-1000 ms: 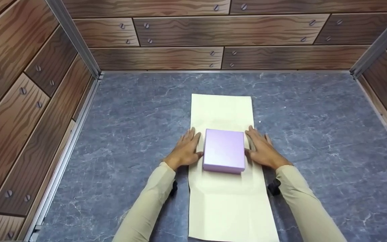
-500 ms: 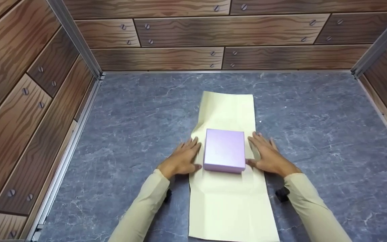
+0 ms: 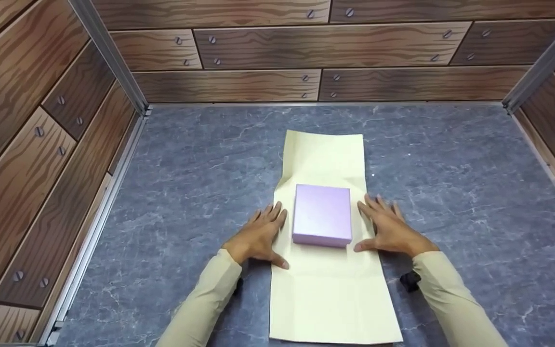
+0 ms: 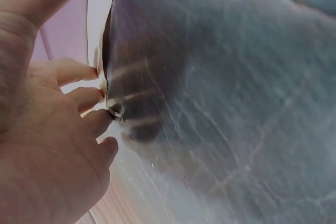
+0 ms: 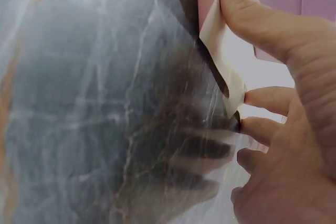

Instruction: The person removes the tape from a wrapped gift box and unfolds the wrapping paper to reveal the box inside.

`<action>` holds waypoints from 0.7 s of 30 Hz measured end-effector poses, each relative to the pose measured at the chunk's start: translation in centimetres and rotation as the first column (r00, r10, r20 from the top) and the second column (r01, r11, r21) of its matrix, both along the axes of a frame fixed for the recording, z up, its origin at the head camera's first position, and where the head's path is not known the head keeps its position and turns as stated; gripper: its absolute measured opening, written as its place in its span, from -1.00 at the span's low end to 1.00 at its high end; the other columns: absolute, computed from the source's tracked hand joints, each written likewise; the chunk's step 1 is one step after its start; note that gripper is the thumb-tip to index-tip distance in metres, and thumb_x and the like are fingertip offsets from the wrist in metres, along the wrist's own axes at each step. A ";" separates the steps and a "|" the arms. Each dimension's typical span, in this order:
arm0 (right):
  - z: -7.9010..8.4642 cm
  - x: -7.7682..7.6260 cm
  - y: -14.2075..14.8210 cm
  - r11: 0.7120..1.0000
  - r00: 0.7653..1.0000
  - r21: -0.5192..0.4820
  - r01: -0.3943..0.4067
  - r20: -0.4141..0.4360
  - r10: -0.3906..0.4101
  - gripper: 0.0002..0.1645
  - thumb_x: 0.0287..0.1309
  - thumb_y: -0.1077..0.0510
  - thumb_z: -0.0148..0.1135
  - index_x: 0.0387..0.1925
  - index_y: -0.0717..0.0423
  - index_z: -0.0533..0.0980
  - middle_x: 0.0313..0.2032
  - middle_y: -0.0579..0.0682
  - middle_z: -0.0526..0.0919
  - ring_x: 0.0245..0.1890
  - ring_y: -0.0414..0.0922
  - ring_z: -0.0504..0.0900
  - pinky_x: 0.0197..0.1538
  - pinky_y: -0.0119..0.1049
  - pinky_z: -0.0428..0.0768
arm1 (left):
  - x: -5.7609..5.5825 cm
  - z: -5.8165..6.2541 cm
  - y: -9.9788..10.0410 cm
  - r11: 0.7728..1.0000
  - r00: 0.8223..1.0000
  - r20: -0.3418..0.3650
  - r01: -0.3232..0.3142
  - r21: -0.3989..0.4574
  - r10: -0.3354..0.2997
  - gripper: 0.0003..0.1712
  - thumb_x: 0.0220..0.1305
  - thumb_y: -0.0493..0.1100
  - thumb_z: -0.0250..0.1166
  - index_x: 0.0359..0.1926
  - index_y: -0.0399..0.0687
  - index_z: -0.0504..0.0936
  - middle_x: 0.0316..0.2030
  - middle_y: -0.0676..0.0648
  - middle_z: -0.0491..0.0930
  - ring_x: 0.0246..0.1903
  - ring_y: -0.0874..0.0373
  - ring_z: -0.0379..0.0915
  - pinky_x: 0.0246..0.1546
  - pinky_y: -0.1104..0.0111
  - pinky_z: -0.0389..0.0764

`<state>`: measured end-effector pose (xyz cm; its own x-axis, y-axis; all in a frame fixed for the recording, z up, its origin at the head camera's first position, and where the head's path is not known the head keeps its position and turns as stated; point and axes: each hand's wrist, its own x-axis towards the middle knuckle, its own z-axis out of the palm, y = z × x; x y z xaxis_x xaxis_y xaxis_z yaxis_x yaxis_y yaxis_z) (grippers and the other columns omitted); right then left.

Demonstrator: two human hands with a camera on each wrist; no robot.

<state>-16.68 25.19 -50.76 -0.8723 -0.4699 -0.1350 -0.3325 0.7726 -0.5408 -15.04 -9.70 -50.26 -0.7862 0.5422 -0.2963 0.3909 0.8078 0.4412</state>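
Note:
A lilac box lies flat on the middle of a long cream paper sheet, which runs lengthwise away from the person. My left hand rests at the sheet's left edge with spread fingers, its thumb on the paper below the box's near corner. On the opposite edge, my right hand lies likewise, the thumb pointing in toward the box. In the left wrist view, fingertips touch the border of the paper. The right wrist view has the paper's edge lifted slightly near the thumb and fingers.
The sheet lies on a dark blue marbled tabletop. Wood-patterned panels wall in the back and both sides, with metal rails along the seams. The sheet's far left corner curls up.
Both hands have slid toward the person along the sheet's edges and away from the box's sides. The left thumb has spread downward. The paper's far left corner has risen from flat.

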 end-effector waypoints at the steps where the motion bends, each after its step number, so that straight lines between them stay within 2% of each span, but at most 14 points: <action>1: -0.1 -0.1 0.0 1.000 1.000 -0.002 0.003 0.003 -0.003 0.41 -0.21 -0.26 0.63 0.47 0.43 0.14 0.49 0.47 -0.03 0.48 0.48 -0.20 0.41 0.44 -0.40 | -0.1 0.0 0.0 1.000 1.000 0.002 -0.001 -0.002 0.001 0.54 -0.18 0.33 0.62 0.60 -0.23 -0.08 0.59 -0.23 -0.25 0.57 -0.15 -0.37 0.55 0.01 -0.23; 8: -0.3 -0.9 0.1 1.000 0.999 -0.019 0.016 0.042 -0.016 0.40 -0.13 -0.22 0.61 0.50 0.43 0.08 0.51 0.44 -0.09 0.50 0.45 -0.26 0.40 0.45 -0.43 | -0.6 -0.1 0.2 1.000 1.000 0.015 -0.014 -0.002 0.014 0.57 -0.19 0.32 0.63 0.60 -0.22 -0.12 0.60 -0.21 -0.27 0.57 -0.13 -0.39 0.55 0.00 -0.25; 15: -0.4 -1.3 0.0 1.000 1.000 -0.007 0.009 0.016 -0.009 0.42 -0.19 -0.24 0.64 0.49 0.44 0.10 0.50 0.45 -0.05 0.49 0.49 -0.23 0.37 0.50 -0.41 | -0.6 0.1 0.2 1.000 1.000 0.026 -0.002 -0.028 0.002 0.63 -0.24 0.34 0.65 0.61 -0.20 -0.17 0.60 -0.21 -0.32 0.57 -0.13 -0.42 0.55 0.02 -0.27; 18: -0.4 -1.6 0.0 1.000 1.000 -0.003 0.012 0.008 -0.012 0.41 -0.17 -0.25 0.63 0.49 0.42 0.12 0.51 0.44 -0.03 0.49 0.48 -0.23 0.37 0.49 -0.42 | -0.8 0.1 0.3 1.000 1.000 0.021 -0.015 -0.012 0.015 0.58 -0.18 0.38 0.60 0.61 -0.19 -0.14 0.59 -0.23 -0.30 0.57 -0.15 -0.42 0.55 0.04 -0.28; 21: -0.4 -2.0 0.0 1.000 1.000 -0.005 0.031 -0.002 -0.031 0.36 -0.13 -0.23 0.61 0.48 0.40 0.14 0.51 0.41 -0.01 0.50 0.47 -0.22 0.39 0.47 -0.42 | -1.5 0.0 0.6 0.999 0.999 -0.006 -0.045 0.013 0.045 0.49 -0.08 0.41 0.53 0.61 -0.18 -0.10 0.59 -0.25 -0.25 0.57 -0.18 -0.38 0.55 0.05 -0.28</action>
<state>-18.69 25.23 -51.14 -0.8868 -0.4431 -0.1311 -0.3093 0.7800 -0.5439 -16.59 -9.14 -50.27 -0.8117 0.5101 -0.2846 0.3570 0.8188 0.4496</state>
